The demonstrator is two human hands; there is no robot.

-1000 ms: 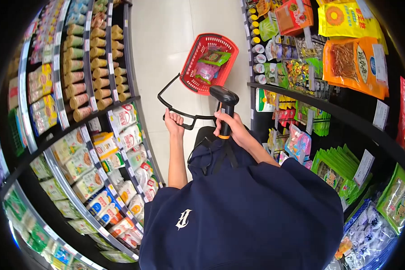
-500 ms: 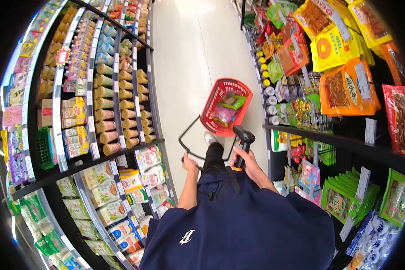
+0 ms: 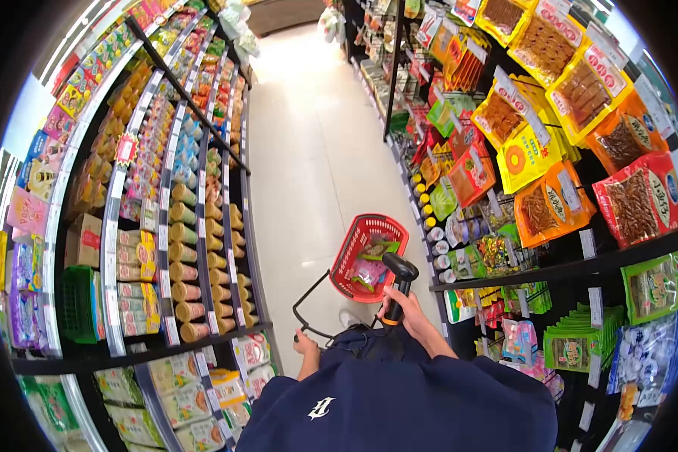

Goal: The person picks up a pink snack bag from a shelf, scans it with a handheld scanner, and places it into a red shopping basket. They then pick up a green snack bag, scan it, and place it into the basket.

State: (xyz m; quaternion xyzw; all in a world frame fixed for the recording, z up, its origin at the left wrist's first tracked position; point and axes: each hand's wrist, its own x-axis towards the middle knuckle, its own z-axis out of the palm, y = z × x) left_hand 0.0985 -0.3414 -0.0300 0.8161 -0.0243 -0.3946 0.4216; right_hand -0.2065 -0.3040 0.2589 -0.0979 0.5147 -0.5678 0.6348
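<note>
While I stand in the aisle looking down, my left hand is closed around the black handle of the red basket, low and near me, just left of centre. My right hand is clamped on the grip of a black scanner, whose head points away from me toward the basket's near right rim; whether it touches that rim I cannot tell. The two hands are apart, the right one a little farther out than the left. The basket is down on the pale floor just beyond my hands, and a green packet and a pink packet lie inside it. One shoe shows between the handle and my navy sweatshirt. Left of the basket run shelves of stacked tubs, and to its right hang orange and yellow snack bags above a dark shelf edge.
</note>
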